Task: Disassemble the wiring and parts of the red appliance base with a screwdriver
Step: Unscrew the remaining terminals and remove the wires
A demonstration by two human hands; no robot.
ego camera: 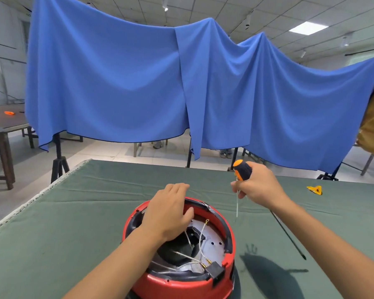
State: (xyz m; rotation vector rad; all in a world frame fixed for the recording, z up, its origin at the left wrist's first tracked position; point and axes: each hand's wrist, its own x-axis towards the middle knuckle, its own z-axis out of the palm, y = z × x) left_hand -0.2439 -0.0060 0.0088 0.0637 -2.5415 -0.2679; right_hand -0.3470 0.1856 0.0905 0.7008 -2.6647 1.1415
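The left hand (171,209) is resting, fingers relaxed, on the red base (179,277); the right hand (258,185) is gripping the screwdriver (242,169) beside it.

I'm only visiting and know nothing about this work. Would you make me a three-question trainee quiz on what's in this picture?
1. True or false: the left hand rests on the red appliance base.
2. Which hand grips the screwdriver?
3. The yellow object lies on: A) the green cloth B) the base C) the floor

Key: 1 true; 2 the right hand; 3 A
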